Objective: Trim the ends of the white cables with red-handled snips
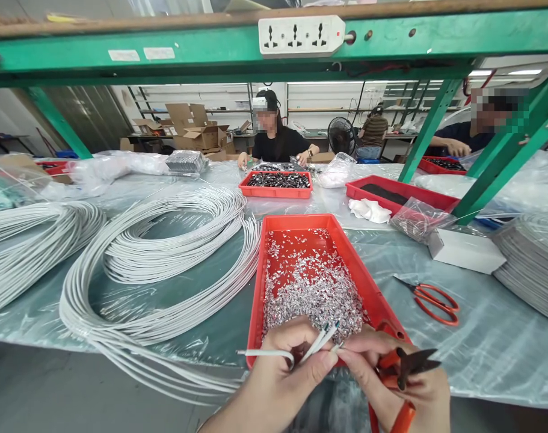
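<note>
1. Above the near end of a red rectangular plastic tray (256, 288) holding small silvery scraps (316, 288), the person's left hand (287, 361) pinches several thin white cable ends (317, 343) between thumb and fingers; one bends out to the left.
2. Right beside it, the right hand (375, 382) has thumb and forefinger pressed together at the tip of one cable end.
3. Also in the right hand sits a pair of orange-handled snips (406, 365), its dark blades pointing right, away from the cable ends.
4. Left of the tray, a large loose coil of white cable (77, 294) lies on a green table (219, 331) covered with clear plastic sheeting (490, 355), its strands running down to the left forearm (251, 400).
5. Right of the tray lies a pair of orange-handled scissors (417, 290), apart from both hands.
</note>
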Available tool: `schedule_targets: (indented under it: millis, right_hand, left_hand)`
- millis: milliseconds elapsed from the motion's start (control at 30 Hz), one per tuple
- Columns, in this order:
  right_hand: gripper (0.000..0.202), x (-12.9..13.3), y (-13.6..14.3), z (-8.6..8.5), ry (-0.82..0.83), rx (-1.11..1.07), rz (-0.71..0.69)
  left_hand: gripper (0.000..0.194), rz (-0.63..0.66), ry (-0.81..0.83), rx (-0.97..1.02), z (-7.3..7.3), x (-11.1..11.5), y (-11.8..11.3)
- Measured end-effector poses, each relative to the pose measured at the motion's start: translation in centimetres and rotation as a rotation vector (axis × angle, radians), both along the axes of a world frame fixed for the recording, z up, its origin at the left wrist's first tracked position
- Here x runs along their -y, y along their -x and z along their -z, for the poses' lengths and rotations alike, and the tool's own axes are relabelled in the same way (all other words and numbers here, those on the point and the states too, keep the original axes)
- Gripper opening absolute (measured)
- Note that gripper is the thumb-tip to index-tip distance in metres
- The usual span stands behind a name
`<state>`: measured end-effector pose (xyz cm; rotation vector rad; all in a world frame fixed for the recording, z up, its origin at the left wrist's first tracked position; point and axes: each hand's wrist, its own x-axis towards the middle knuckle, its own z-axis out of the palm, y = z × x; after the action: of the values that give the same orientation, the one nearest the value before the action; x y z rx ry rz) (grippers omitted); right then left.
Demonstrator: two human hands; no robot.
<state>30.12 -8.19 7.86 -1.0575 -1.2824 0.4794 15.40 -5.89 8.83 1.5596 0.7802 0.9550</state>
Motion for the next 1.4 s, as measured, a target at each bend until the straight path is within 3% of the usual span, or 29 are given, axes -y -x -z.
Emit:
schedule_targets:
  millis: [300, 500, 600, 733, 800, 1067, 1233, 1400]
  right_hand:
    - [0.023, -0.8, -1.7, -1.1, -0.002, 0.295, -0.269]
    - [0.018, -0.5, -1.2, -0.7, 0.017, 0.247, -0.22]
    - [0.017, -0.2, -0.7, -0.4, 0.056, 0.171, -0.162]
    - [0.002, -0.1, -0.1, -0.5, 0.077, 0.033, -0.059]
    - [0.003, -0.2, 0.3, -0.6, 0.092, 0.001, -0.054]
    - [0.012, -0.4, -0.3, -0.5, 0.044, 0.243, -0.066]
    - [0.016, -0.4, -1.1, -0.5, 0.048, 0.329, -0.155]
    - [0.028, -1.2, -2.3, -1.0, 0.221, 0.35, -0.157]
  left_hand:
    - [0.024, -0.039, -0.154, -0.179, -0.1, -0.1, 0.5]
    - [0.021, -0.178, -0.243, -0.196, 0.4, 0.1, 0.2]
    - [0.029, -0.188, -0.143, -0.108, 0.1, 0.1, 0.1]
    - [0.031, -0.096, 0.138, 0.074, -0.3, 0.1, 0.0]
    - [0.031, -0.049, 0.197, 0.148, -0.2, 0.1, 0.0]
    - [0.033, -0.069, 0.161, 0.07, 0.3, 0.1, 0.1]
    - [0.034, -0.098, 0.058, 0.009, 0.2, 0.1, 0.0]
    - [0.029, 0.055, 0.255, 0.086, 0.4, 0.1, 0.5]
